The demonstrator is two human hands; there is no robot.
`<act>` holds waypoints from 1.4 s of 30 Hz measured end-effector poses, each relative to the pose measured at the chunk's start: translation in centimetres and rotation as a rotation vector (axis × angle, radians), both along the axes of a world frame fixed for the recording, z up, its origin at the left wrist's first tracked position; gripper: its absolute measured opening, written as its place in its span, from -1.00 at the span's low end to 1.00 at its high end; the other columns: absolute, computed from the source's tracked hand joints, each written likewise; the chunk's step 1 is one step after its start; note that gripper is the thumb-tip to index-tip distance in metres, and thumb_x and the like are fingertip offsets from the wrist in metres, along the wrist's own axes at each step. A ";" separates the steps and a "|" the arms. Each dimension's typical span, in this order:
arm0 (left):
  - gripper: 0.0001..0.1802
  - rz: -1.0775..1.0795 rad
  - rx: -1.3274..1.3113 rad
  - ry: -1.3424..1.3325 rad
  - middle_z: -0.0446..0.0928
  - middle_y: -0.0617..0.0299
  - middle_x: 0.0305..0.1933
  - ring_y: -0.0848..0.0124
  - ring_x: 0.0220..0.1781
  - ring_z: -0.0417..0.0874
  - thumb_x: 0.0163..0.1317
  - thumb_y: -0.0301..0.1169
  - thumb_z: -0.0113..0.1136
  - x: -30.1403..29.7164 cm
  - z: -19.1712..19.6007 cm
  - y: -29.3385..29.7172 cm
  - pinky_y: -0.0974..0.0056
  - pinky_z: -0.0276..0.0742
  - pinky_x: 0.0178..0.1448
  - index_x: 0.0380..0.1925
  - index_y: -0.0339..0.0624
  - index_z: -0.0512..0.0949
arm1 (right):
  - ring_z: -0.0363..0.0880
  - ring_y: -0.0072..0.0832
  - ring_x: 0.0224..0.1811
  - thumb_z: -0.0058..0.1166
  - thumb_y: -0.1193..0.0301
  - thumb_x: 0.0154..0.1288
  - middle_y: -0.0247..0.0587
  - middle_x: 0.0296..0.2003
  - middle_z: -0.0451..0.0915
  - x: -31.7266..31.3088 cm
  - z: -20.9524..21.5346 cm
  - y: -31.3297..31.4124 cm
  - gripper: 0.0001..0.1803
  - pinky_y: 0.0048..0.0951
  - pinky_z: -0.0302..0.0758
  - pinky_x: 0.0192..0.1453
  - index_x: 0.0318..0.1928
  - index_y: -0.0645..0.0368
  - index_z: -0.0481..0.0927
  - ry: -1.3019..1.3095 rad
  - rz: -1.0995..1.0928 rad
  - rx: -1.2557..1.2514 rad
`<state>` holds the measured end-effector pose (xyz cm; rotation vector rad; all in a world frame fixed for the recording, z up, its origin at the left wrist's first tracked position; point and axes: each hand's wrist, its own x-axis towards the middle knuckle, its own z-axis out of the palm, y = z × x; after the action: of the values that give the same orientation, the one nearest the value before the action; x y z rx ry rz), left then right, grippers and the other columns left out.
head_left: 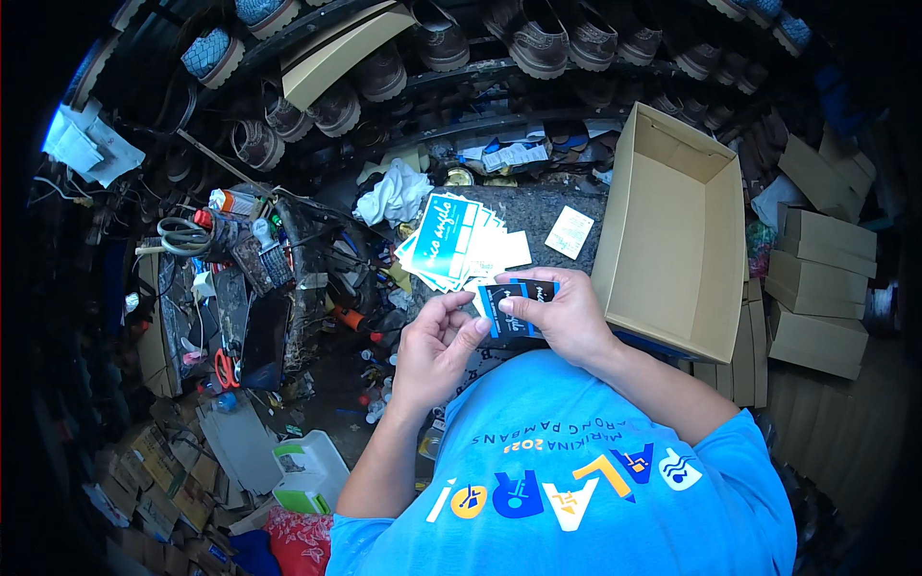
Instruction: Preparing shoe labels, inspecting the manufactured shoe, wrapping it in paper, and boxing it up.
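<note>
Close to my body, both hands hold a small black-and-blue printed card (496,313), and part of a second one shows behind it. My right hand (573,317) grips the cards from the right, thumb across the front and fingers behind. At their left edge, my left hand (437,348) is closed with thumb and fingertips on the card. A bit of white shows between its fingers. Just beyond my hands, a loose pile of blue-and-white printed cards (444,240) lies on a dark worktop (552,192). One small white card (570,232) lies apart, right of the pile.
An open brown cardboard box (615,230) stands at my right. Crumpled white paper (394,190) lies beyond the pile. At left, a cluttered tray holds red-handled scissors (227,369) and a coiled cable (184,236). Shoes (538,43) line the far shelves; folded cartons (816,288) are stacked far right.
</note>
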<state>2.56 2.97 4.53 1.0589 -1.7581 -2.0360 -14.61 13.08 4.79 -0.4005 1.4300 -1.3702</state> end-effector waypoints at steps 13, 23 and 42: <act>-0.88 -0.010 0.012 -0.200 0.50 0.49 -0.56 0.75 -0.54 0.35 0.31 -0.46 0.31 1.9 -2.4 -0.9 0.50 0.20 -0.48 -0.39 -0.24 0.58 | 0.58 -0.30 0.12 0.17 0.46 0.38 0.03 0.04 0.59 0.4 -1.2 -0.2 -0.60 -0.36 0.48 0.21 0.18 0.36 0.57 0.500 0.026 -0.085; -0.57 -0.171 -0.579 -0.593 0.44 0.31 -0.70 0.54 -0.65 0.43 0.10 -0.34 0.44 3.2 -0.5 -0.1 0.32 0.36 -0.48 -0.09 -0.37 0.58 | 0.19 0.14 0.46 -0.04 0.57 0.43 0.25 0.51 -0.24 0.7 0.2 -0.2 -0.36 -0.20 0.36 0.40 0.49 0.08 0.21 0.815 0.190 -0.055; -0.59 0.470 0.600 0.649 0.30 0.32 -0.56 0.59 -0.64 0.19 0.53 -0.19 -0.16 -1.9 5.1 -0.5 0.44 0.13 -0.61 0.09 -0.27 0.48 | 0.65 -0.13 -0.20 0.21 0.40 0.30 -0.08 -0.32 0.65 1.3 2.3 0.3 -0.80 -0.19 0.57 -0.11 -0.11 0.18 0.67 0.695 0.416 -0.297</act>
<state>0.68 2.51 9.58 0.7087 -0.5372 -2.2570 -13.30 13.37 7.10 -1.3928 1.5557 -1.1384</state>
